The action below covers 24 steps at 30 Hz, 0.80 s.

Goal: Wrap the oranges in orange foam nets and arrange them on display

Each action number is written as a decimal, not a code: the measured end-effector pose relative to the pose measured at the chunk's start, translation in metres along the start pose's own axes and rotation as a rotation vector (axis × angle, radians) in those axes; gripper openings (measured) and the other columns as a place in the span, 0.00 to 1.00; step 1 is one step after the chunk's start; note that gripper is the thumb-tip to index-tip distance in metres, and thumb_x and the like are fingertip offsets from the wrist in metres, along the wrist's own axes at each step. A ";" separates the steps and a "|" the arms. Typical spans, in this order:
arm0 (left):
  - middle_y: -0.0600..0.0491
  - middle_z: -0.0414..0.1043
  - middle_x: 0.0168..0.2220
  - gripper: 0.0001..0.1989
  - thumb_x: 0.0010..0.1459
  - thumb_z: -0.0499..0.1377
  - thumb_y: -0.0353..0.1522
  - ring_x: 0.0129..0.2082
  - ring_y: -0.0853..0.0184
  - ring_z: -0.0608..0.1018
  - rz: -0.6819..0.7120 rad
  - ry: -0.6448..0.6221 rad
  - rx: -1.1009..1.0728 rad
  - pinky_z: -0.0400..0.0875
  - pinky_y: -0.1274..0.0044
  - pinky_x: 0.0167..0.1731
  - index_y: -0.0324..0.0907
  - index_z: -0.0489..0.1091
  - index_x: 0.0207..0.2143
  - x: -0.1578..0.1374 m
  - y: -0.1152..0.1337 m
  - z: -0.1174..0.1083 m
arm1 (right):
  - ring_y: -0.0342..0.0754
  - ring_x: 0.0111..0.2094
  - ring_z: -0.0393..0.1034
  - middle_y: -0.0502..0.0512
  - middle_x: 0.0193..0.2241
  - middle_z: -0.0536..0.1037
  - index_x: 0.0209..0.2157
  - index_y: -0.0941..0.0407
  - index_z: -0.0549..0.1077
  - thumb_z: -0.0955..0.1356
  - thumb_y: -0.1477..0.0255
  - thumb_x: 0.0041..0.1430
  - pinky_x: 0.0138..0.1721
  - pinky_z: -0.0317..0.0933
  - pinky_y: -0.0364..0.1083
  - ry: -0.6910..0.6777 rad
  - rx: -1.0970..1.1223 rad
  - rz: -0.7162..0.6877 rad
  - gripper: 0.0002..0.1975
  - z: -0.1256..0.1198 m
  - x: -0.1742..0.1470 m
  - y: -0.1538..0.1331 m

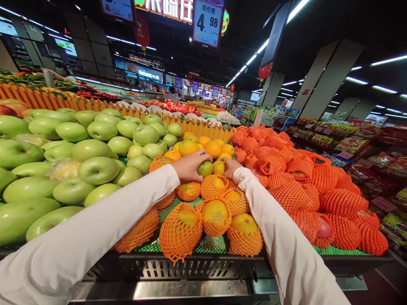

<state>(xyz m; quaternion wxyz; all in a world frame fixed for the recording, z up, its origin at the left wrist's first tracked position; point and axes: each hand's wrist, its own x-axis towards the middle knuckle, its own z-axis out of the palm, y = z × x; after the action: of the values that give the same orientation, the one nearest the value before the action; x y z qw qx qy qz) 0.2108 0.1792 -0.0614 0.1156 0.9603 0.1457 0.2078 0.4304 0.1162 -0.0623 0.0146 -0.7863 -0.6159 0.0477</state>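
Note:
Both of my arms, in white sleeves, reach forward over a crate of oranges. My left hand (191, 165) curls its fingers round a greenish orange (205, 169) from the left. On the other side my right hand (231, 166) has its fingers against a yellow-green orange (219, 167), its grip partly hidden. These two fruits sit side by side between the hands. Just in front lies an orange in a foam net (214, 187), with several more netted ones nearer me, among them a large netted orange (216, 212). Bare oranges (188, 148) are heaped behind the hands.
Green apples (98, 170) fill the left side. Fruits in red foam nets (321, 182) are piled on the right. A black crate edge (190, 266) runs along the front. An orange picket-style divider (203, 128) stands behind, and a price sign (207, 23) hangs above.

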 end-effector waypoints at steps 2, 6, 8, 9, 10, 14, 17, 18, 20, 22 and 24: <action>0.44 0.63 0.53 0.29 0.45 0.64 0.31 0.52 0.53 0.72 -0.002 -0.015 -0.014 0.65 0.61 0.58 0.42 0.66 0.53 -0.001 -0.001 -0.001 | 0.49 0.57 0.64 0.60 0.55 0.64 0.69 0.51 0.59 0.74 0.62 0.53 0.65 0.61 0.48 -0.012 0.005 0.048 0.44 -0.002 -0.003 -0.002; 0.44 0.64 0.53 0.30 0.46 0.66 0.33 0.52 0.51 0.72 -0.034 -0.029 -0.002 0.66 0.59 0.56 0.43 0.65 0.54 -0.003 -0.004 -0.001 | 0.52 0.60 0.61 0.61 0.57 0.62 0.70 0.50 0.57 0.75 0.60 0.51 0.67 0.59 0.51 0.018 0.015 0.092 0.47 -0.008 -0.014 -0.007; 0.44 0.65 0.53 0.30 0.45 0.66 0.34 0.52 0.50 0.72 -0.043 -0.019 0.025 0.67 0.59 0.55 0.44 0.65 0.53 -0.003 -0.003 -0.002 | 0.48 0.62 0.59 0.57 0.59 0.61 0.70 0.47 0.58 0.73 0.62 0.55 0.70 0.57 0.49 0.112 0.067 0.050 0.43 -0.011 -0.019 -0.011; 0.45 0.65 0.52 0.30 0.45 0.66 0.34 0.52 0.51 0.72 -0.037 0.001 0.039 0.67 0.60 0.55 0.44 0.64 0.52 -0.003 -0.002 -0.003 | 0.44 0.62 0.60 0.55 0.59 0.61 0.69 0.47 0.59 0.71 0.63 0.58 0.71 0.56 0.47 0.178 0.126 0.010 0.38 -0.011 -0.021 -0.013; 0.45 0.65 0.52 0.29 0.45 0.66 0.34 0.51 0.51 0.72 -0.025 0.044 0.053 0.68 0.60 0.54 0.44 0.64 0.51 -0.003 0.000 -0.005 | 0.40 0.61 0.61 0.53 0.58 0.62 0.68 0.47 0.61 0.68 0.63 0.63 0.71 0.56 0.44 0.244 0.211 -0.037 0.33 -0.011 -0.023 -0.016; 0.44 0.62 0.50 0.27 0.45 0.63 0.35 0.50 0.55 0.70 0.032 0.367 0.070 0.68 0.64 0.53 0.42 0.56 0.47 -0.004 0.011 -0.011 | 0.28 0.52 0.64 0.51 0.54 0.67 0.62 0.55 0.69 0.56 0.59 0.73 0.64 0.60 0.31 0.330 0.618 -0.179 0.25 -0.007 -0.023 -0.024; 0.44 0.59 0.48 0.29 0.45 0.63 0.38 0.51 0.55 0.68 0.046 0.483 0.059 0.68 0.63 0.53 0.43 0.51 0.45 -0.004 0.017 -0.010 | 0.26 0.50 0.64 0.51 0.53 0.67 0.60 0.58 0.70 0.55 0.57 0.73 0.57 0.61 0.27 0.265 0.768 -0.310 0.27 -0.004 -0.026 -0.030; 0.43 0.59 0.49 0.31 0.45 0.64 0.37 0.52 0.55 0.68 0.052 0.467 0.053 0.68 0.63 0.54 0.42 0.51 0.46 -0.004 0.017 -0.008 | 0.26 0.50 0.65 0.52 0.53 0.67 0.61 0.59 0.69 0.57 0.57 0.72 0.56 0.61 0.26 0.250 0.773 -0.350 0.27 -0.004 -0.029 -0.032; 0.42 0.58 0.52 0.33 0.46 0.64 0.36 0.55 0.54 0.68 0.070 0.410 0.040 0.67 0.62 0.56 0.42 0.51 0.51 -0.004 0.017 -0.005 | 0.28 0.49 0.65 0.52 0.53 0.67 0.63 0.58 0.67 0.62 0.57 0.68 0.56 0.62 0.28 0.263 0.724 -0.384 0.28 -0.005 -0.035 -0.035; 0.42 0.59 0.54 0.34 0.48 0.65 0.36 0.57 0.54 0.68 0.075 0.375 0.034 0.66 0.62 0.58 0.42 0.52 0.54 -0.004 0.015 -0.003 | 0.29 0.49 0.66 0.53 0.53 0.67 0.64 0.57 0.67 0.67 0.57 0.64 0.59 0.62 0.30 0.310 0.639 -0.379 0.31 -0.007 -0.041 -0.037; 0.42 0.61 0.54 0.34 0.49 0.67 0.39 0.57 0.53 0.69 0.046 0.382 0.031 0.66 0.61 0.58 0.43 0.54 0.54 -0.004 0.014 -0.003 | 0.30 0.50 0.66 0.53 0.54 0.67 0.64 0.56 0.67 0.68 0.56 0.62 0.62 0.61 0.32 0.372 0.579 -0.357 0.33 -0.009 -0.045 -0.038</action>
<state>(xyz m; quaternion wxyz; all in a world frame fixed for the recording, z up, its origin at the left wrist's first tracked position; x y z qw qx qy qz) 0.2099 0.1650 -0.0563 0.0663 0.9082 0.1463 0.3864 0.3839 0.0821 -0.0477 0.3555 -0.6254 -0.6908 0.0730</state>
